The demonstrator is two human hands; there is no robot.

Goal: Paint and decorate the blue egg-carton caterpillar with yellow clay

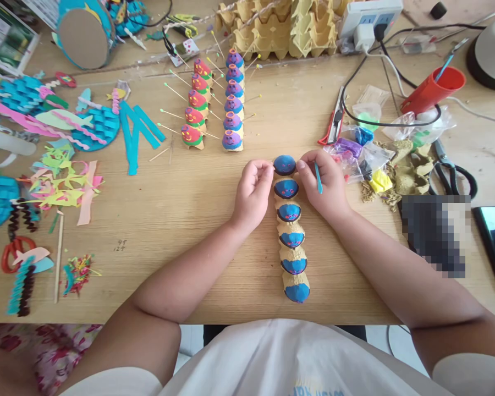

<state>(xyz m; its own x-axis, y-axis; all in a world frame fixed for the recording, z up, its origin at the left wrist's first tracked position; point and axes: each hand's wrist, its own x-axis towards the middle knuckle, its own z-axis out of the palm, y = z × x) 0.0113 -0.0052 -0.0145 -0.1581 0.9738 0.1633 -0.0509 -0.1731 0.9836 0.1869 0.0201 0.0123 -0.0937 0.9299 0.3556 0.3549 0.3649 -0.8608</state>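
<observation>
On the table point(169, 209), blue-faced carton strip point(291, 227).

We hold both arms out before our torso point(289, 357), elbows bent low in the frame. Our left forearm point(190, 269) slants up from the lower left to the centre, where our left hand point(253, 190) has its fingers curled and thumb close against the index finger. Our right forearm point(390, 264) slants in from the lower right; our right hand point(324, 184), just right of centre, faces the left, fingers bent.
</observation>
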